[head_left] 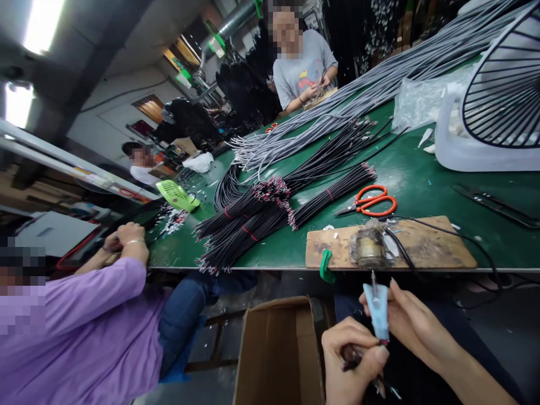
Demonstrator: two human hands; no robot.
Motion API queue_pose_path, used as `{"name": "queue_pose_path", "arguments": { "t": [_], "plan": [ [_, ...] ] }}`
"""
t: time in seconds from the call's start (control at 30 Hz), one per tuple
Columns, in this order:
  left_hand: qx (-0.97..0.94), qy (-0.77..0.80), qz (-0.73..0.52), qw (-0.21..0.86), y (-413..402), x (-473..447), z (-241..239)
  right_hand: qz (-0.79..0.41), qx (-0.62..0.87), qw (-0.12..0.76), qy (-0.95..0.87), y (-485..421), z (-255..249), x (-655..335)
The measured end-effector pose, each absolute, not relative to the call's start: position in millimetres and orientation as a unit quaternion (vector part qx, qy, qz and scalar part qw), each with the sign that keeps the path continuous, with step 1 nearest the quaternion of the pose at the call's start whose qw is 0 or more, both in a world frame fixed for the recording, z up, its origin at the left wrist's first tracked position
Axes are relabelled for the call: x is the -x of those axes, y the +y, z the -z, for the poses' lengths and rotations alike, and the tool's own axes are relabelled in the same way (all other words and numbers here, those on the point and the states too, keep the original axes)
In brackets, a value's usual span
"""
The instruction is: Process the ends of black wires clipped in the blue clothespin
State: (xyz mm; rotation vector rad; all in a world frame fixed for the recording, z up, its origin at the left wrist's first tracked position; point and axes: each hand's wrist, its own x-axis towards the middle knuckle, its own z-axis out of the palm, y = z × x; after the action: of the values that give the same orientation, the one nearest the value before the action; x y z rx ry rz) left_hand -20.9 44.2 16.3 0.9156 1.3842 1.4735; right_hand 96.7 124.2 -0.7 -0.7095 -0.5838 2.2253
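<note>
My left hand (352, 357) is at the bottom, below the table edge, its fingers curled round the lower end of a light blue soldering iron (377, 312) and some thin dark wires. My right hand (411, 320) sits just right of it, fingers closed on the iron's blue handle, the metal tip pointing up toward the table. A worn wooden board (430, 247) with a solder-crusted holder (369, 247) lies on the green table (422, 180) right above my hands. A black cord (472, 242) runs over the board.
Orange-handled scissors (371, 202) lie behind the board. Bundles of black wires (261, 214) and grey cables (337, 118) cover the table. A white fan (493, 107) stands at right. An open cardboard box (278, 349) sits below. A person in purple (84, 320) works at left; two others sit further back.
</note>
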Motion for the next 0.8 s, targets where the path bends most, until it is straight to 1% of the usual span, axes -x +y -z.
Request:
{"name": "queue_pose_path", "arguments": {
  "t": [0.1,0.2,0.3,0.37,0.4,0.47,0.53,0.6,0.67,0.73,0.8],
  "plan": [
    [-0.362,0.55,-0.616,0.433,41,19,-14,-0.851,0.278,0.367,-0.252,123,12,-104],
    [-0.346,0.55,-0.613,0.449,35,17,-13,-0.816,0.307,0.351,-0.341,122,19,-113],
    [-0.268,0.566,-0.565,0.537,28,16,-9,-0.764,0.335,0.325,-0.445,122,18,-118],
    [-0.208,0.576,-0.522,0.594,23,17,-3,-0.736,0.317,0.304,-0.516,123,11,-118],
    [-0.192,0.583,-0.507,0.605,21,17,2,-0.723,0.297,0.285,-0.555,124,6,-118],
    [-0.189,0.602,-0.498,0.595,17,19,13,-0.686,0.266,0.246,-0.631,123,-5,-115],
    [-0.19,0.618,-0.507,0.57,16,21,25,-0.633,0.27,0.229,-0.688,121,-15,-112],
    [-0.187,0.608,-0.517,0.573,17,22,34,-0.588,0.291,0.231,-0.719,117,-19,-111],
    [-0.176,0.554,-0.538,0.61,19,21,37,-0.57,0.306,0.236,-0.725,113,-15,-111],
    [-0.16,0.49,-0.568,0.641,21,19,34,-0.577,0.321,0.245,-0.71,110,-6,-114],
    [-0.156,0.459,-0.593,0.643,22,17,27,-0.598,0.331,0.262,-0.682,107,3,-117]
  ]
}}
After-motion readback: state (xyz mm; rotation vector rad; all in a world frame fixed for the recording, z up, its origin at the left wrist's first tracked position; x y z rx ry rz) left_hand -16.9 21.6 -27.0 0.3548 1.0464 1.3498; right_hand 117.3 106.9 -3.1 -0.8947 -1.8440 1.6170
